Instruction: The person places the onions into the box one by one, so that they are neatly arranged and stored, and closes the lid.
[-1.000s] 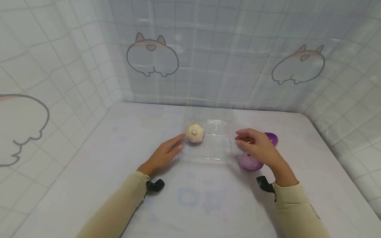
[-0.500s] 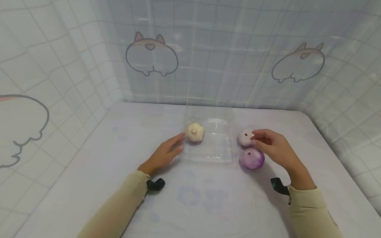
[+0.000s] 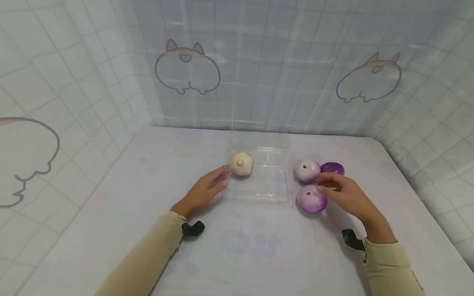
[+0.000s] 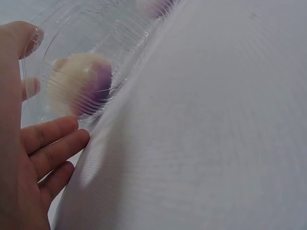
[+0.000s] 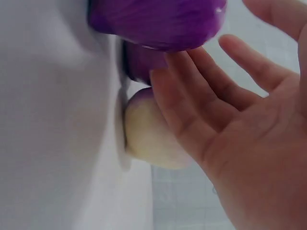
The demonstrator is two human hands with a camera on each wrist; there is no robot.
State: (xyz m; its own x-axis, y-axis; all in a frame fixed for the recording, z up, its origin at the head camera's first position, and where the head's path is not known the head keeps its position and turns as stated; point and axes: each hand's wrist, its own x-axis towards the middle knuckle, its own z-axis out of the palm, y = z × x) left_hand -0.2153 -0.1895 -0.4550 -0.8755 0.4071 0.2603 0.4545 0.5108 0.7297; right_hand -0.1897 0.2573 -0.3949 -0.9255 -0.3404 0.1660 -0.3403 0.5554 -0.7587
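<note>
Grid-print wall point(image 3: 259, 113) at back, side walls same style; pale cloth-covered table point(image 3: 266, 267) below. Clear plastic container point(image 3: 269, 181) near table ctr., lid folded back. L hand point(image 3: 201, 192) at its L side, fingers apart, not wrapped round anything; light touch there should steady it w/o denting thin plastic. R hand point(image 3: 346, 195) beside bulbs, fingers loosely spread, nothing held; contact can't tell. Three purple bulbs R of container: front point(image 3: 312, 201), middle point(image 3: 307, 169), far point(image 3: 332, 167), clustered close. Cream-topped bulb point(image 3: 242, 164) in container's L part. For a good grip, prob. best: thumb & fingers opposite at widest girth, then straight up, b/c smooth round sides may roll & neighbours could get nudged.
</note>
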